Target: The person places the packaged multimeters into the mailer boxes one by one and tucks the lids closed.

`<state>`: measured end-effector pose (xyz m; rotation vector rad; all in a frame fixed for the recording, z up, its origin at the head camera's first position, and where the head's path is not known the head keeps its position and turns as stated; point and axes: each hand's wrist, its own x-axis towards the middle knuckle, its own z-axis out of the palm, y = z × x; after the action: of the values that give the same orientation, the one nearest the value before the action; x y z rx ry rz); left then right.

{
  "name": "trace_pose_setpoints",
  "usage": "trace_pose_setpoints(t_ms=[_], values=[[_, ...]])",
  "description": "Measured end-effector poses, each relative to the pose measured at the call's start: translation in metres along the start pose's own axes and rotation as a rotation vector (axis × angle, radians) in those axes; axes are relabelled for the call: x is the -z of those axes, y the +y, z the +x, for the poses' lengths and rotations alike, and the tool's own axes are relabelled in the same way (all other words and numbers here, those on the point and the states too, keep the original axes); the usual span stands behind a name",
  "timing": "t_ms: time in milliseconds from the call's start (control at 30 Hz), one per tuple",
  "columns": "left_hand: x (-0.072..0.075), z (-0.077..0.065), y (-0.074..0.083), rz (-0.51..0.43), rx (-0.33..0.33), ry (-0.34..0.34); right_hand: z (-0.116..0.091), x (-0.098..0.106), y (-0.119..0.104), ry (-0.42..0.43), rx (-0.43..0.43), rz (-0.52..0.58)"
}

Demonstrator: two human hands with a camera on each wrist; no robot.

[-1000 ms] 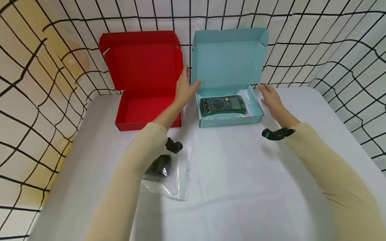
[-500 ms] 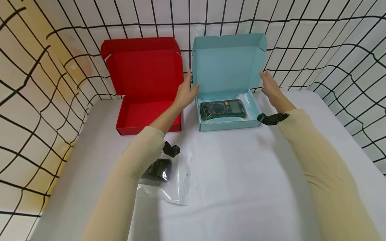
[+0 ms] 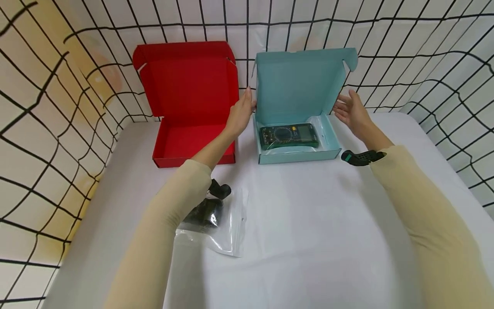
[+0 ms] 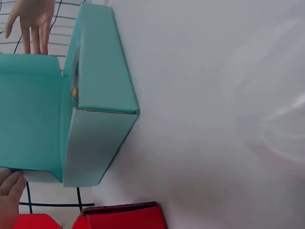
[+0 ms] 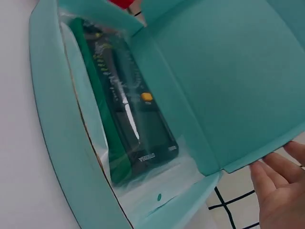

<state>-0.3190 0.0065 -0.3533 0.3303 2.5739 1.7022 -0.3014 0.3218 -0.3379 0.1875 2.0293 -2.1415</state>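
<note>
A light-blue cardboard box (image 3: 301, 157) stands with its lid (image 3: 299, 83) raised, the lid tilting slightly forward. Inside it lies a digital multimeter (image 3: 289, 135) in a clear plastic bag. My left hand (image 3: 240, 115) is at the lid's left side, and in the left wrist view its fingertips (image 4: 13, 183) touch that side flap. On the other side is my right hand (image 3: 354, 113), palm toward the lid. The right wrist view shows its fingers (image 5: 281, 167) against the lid's edge. Neither hand is curled round the lid.
A red box (image 3: 193, 162) with a raised lid stands left of the blue one. Under my left forearm, a clear zip bag (image 3: 231, 231) holds a dark item (image 3: 210, 213). Black wire grid (image 3: 409, 64) rises behind and along both sides of the white table (image 3: 308, 240).
The blue lid has tipped forward from its more upright position. My right hand has gone from beside the box up to the lid's right edge. The left hand has moved slightly.
</note>
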Motion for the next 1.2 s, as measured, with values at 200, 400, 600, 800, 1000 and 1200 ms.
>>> trace_pose_setpoints(t_ms=[200,400,600,800,1000,1200], values=[[-0.002,-0.009,-0.005,0.012,-0.018,0.002,-0.008,0.016,0.009,-0.099,-0.034,0.162],[-0.005,-0.034,-0.021,0.030,0.006,-0.036,-0.020,0.014,0.033,-0.155,-0.079,0.100],[-0.002,-0.029,-0.018,0.004,-0.080,-0.077,-0.019,0.025,0.027,-0.201,-0.108,0.139],[0.002,-0.022,-0.012,0.012,-0.085,-0.132,-0.012,0.038,0.020,-0.318,-0.133,0.146],[0.002,-0.029,-0.018,0.200,-0.036,-0.156,-0.013,0.032,0.026,-0.286,-0.079,0.001],[-0.003,-0.036,-0.020,0.252,-0.049,-0.234,-0.027,0.028,0.034,-0.134,-0.064,-0.233]])
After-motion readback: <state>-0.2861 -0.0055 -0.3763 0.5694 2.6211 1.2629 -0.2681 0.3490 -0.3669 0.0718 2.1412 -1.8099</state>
